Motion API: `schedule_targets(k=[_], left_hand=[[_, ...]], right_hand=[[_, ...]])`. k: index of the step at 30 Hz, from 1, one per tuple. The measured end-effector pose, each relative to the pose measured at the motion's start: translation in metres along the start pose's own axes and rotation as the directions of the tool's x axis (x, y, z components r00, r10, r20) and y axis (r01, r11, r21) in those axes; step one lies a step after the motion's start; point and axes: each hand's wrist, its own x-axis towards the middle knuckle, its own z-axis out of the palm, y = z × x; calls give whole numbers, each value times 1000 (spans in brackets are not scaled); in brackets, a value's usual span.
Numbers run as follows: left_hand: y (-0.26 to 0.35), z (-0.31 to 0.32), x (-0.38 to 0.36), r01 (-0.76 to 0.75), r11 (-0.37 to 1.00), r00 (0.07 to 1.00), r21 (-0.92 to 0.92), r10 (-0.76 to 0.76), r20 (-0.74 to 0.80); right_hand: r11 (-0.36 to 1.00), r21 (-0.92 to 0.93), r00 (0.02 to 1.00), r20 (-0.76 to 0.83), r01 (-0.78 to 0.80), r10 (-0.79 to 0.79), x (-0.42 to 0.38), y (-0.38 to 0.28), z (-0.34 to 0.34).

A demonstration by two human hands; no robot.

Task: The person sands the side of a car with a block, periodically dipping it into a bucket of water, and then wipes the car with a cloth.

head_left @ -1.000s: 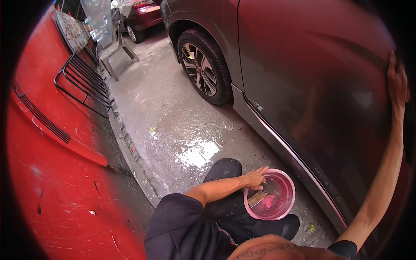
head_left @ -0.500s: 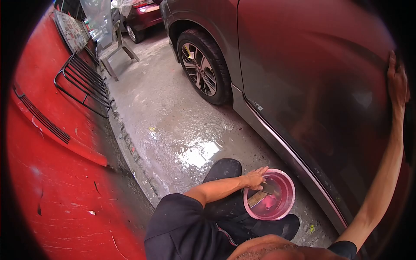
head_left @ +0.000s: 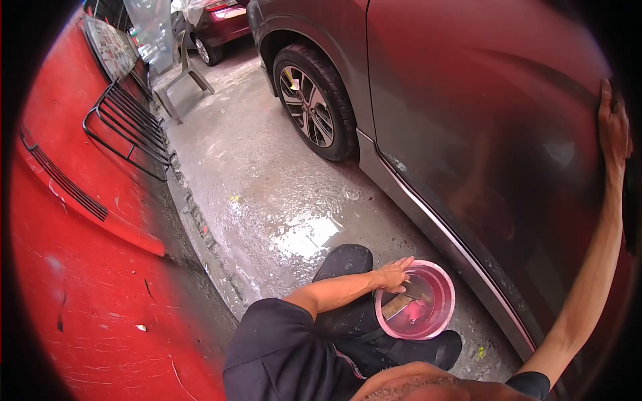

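Observation:
My left hand [head_left: 394,273] is at the upper left rim of a pink plastic bucket [head_left: 447,321], fingers along the edge and thumb reaching inside. The bucket stands on the wet floor between my feet and holds water. In it lie a tan block [head_left: 398,306], a pink piece [head_left: 416,311] and a dark grey flat piece [head_left: 418,290] close to my thumb. At the far right, my right hand [head_left: 614,127] rests with fingers stretched upward against the dull grey side of a car [head_left: 455,134].
The car's front wheel [head_left: 307,103] and lower sill [head_left: 441,230] border the right side. Red painted panels [head_left: 100,294] and a black metal rack [head_left: 130,130] stand along the left. Farther back are a plastic chair [head_left: 184,80] and another car [head_left: 224,30]. My dark shoe [head_left: 344,260] is beside the bucket.

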Motion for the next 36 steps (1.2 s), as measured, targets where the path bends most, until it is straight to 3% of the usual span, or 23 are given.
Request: schedule_targets(k=[36], left_hand=[[0,1,0,-6,1000,1000,24,6,-13]], right_hand=[[1000,17,1000,13,-15,14,0,-2,-3]])
